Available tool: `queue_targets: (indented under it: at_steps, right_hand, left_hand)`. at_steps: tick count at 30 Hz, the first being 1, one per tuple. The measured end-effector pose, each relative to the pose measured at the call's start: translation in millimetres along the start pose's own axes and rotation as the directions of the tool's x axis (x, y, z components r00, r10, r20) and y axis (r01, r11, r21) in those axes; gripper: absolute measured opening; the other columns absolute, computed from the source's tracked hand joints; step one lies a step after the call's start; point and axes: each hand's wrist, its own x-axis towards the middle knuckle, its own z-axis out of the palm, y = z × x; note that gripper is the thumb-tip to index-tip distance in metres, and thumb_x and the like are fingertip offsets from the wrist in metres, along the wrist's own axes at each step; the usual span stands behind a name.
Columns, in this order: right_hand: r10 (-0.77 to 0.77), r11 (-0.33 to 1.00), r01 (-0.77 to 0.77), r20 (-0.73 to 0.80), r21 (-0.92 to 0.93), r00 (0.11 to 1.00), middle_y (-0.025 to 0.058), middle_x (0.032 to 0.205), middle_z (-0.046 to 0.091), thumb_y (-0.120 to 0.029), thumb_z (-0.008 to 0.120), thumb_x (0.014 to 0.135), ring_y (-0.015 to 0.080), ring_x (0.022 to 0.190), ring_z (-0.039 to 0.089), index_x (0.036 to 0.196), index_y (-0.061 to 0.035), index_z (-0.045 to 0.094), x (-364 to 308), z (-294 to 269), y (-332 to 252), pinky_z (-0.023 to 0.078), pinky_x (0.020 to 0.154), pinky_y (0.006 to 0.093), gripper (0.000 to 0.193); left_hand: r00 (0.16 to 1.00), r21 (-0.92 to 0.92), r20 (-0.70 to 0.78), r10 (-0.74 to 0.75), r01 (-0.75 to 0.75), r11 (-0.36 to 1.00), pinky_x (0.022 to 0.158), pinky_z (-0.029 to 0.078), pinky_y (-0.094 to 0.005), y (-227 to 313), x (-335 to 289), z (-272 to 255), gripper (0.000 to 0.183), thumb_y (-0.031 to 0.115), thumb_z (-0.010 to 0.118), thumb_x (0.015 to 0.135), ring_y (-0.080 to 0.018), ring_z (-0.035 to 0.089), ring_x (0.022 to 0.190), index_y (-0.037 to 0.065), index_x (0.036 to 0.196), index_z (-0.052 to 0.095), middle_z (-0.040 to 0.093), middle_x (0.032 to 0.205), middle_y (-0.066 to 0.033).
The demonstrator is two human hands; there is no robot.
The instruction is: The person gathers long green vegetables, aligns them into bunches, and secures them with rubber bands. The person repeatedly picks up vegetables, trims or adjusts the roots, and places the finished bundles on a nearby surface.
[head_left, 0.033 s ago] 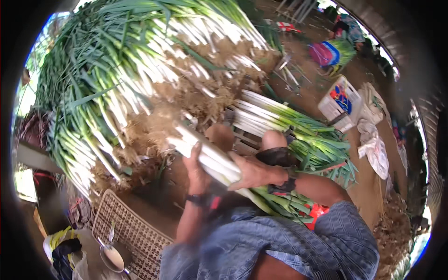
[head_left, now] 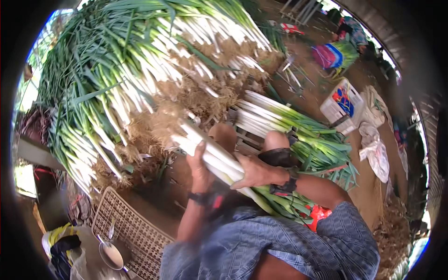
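A few long leeks (head_left: 215,157) with thick white stems lie slantwise across my lap, roots (head_left: 164,122) toward the pile and green leaves (head_left: 294,203) trailing to the right. My left hand (head_left: 200,167) is closed around the white stems nearer the root end, thumb up along them. Further down the same leeks, my right hand (head_left: 257,171) grips them from the right side. Its fingertips are partly hidden behind the stems. Each wrist wears a dark band.
A large heap of rooted leeks (head_left: 126,70) fills the far left. Beyond my knees, cleaner leeks (head_left: 266,114) lie on a slatted rack. A brown plastic crate (head_left: 133,217) and a pan (head_left: 112,255) are at lower left; a white basket (head_left: 343,105) stands at right.
My hands and the held leeks sit very slightly further right. The whole view has shifted a little as well, and the grip looks the same.
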Motion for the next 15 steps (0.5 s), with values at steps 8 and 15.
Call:
queue_targets:
  at_steps: [8,15]
  right_hand:
    - [0.119,0.992,-0.119,0.018,0.039,0.993,0.0250,0.117,0.068,-0.038,0.092,0.070,0.0345,0.107,0.069,0.130,0.0082,0.053,-2,8,1,0.053,0.095,0.0431,0.085]
    - [0.087,0.968,-0.150,-0.293,-0.200,0.952,0.0313,0.100,0.070,-0.045,0.088,0.069,0.0491,0.092,0.070,0.128,0.0102,0.052,-31,11,-34,0.055,0.085,0.0515,0.089]
  left_hand:
    - [1.000,0.102,0.003,0.010,-0.010,0.995,0.071,0.060,-0.0381,21,-13,19,0.045,0.027,0.075,0.091,-0.0228,0.069,0.078,-0.001,0.121,0.056,0.066,0.095,-0.0114]
    - [0.997,0.075,-0.034,0.069,-0.066,0.995,0.070,0.057,-0.0336,11,-4,26,0.039,0.026,0.075,0.092,-0.0182,0.066,0.078,0.001,0.117,0.059,0.066,0.094,-0.0075]
